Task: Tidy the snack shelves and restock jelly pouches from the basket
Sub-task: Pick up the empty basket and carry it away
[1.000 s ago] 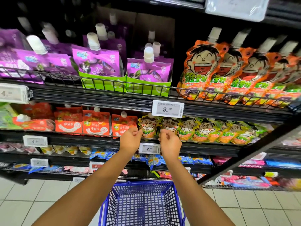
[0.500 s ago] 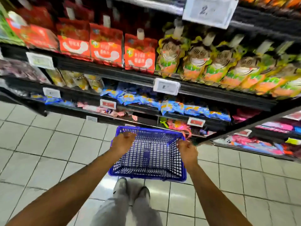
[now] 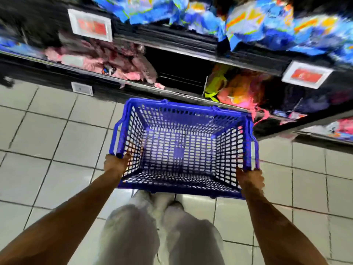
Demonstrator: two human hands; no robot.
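Tiled floor beneath basket, hand-gripped both sides.

A blue basket sits on the tiled floor — nothing can be seen inside it. The left hand grips its near left corner, fingers curled over the rim. The right hand grips the near right corner the same way. Just beyond the fingers, past the basket's far side, stand dark shelves with blurry packets — blue ones up high, pink ones lower. Below the hands are light trousers.
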